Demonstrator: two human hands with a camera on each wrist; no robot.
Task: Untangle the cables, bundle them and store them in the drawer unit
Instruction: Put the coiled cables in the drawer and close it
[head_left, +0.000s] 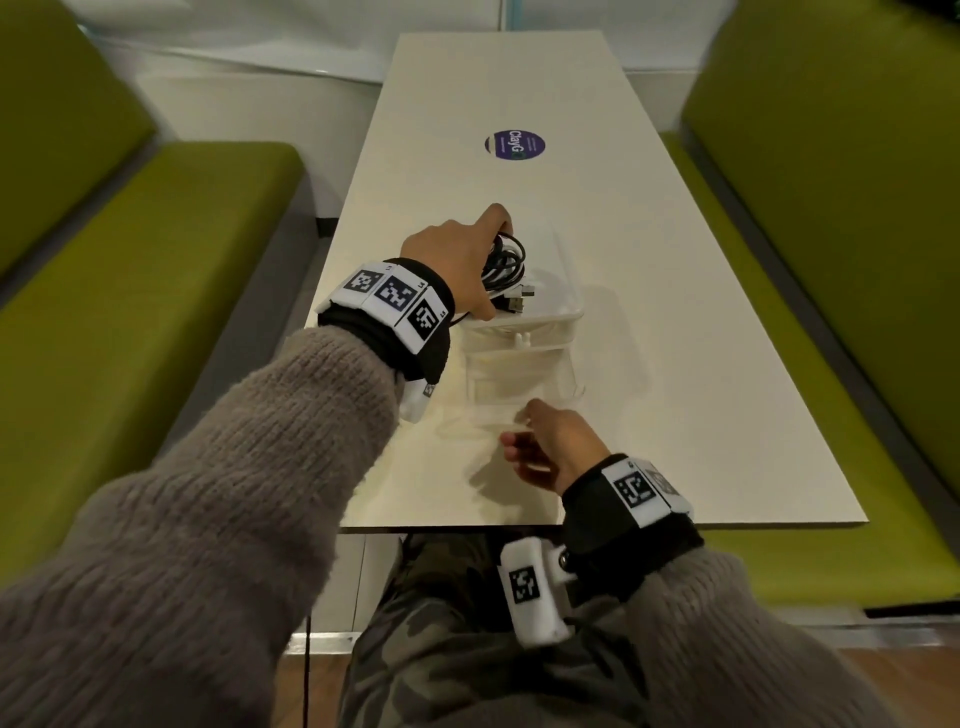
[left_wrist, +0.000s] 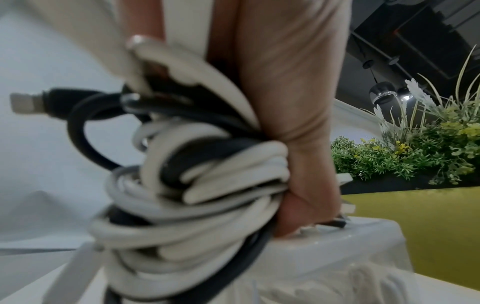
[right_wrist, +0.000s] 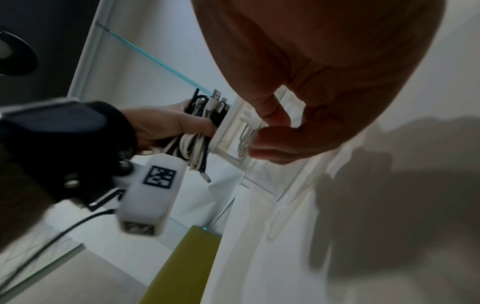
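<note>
My left hand (head_left: 460, 260) grips a coiled bundle of black and white cables (head_left: 508, 262) from above and holds it over the open top drawer of the small translucent white drawer unit (head_left: 519, 364). USB plugs stick out of the bundle (left_wrist: 194, 195), which rests against the drawer's white rim (left_wrist: 363, 232). My right hand (head_left: 540, 441) hovers at the near front of the unit with loosely curled fingers and nothing in them. In the right wrist view its thumb (right_wrist: 270, 111) hangs just before the drawer front; the cable bundle (right_wrist: 197, 127) shows at the drawer's left edge.
The unit stands mid-way along a long cream table (head_left: 701, 415) with a round purple sticker (head_left: 514, 144) farther back. Green upholstered benches (head_left: 156, 270) (head_left: 841, 208) flank the table. Plants (left_wrist: 415, 154) line a ledge behind the right bench.
</note>
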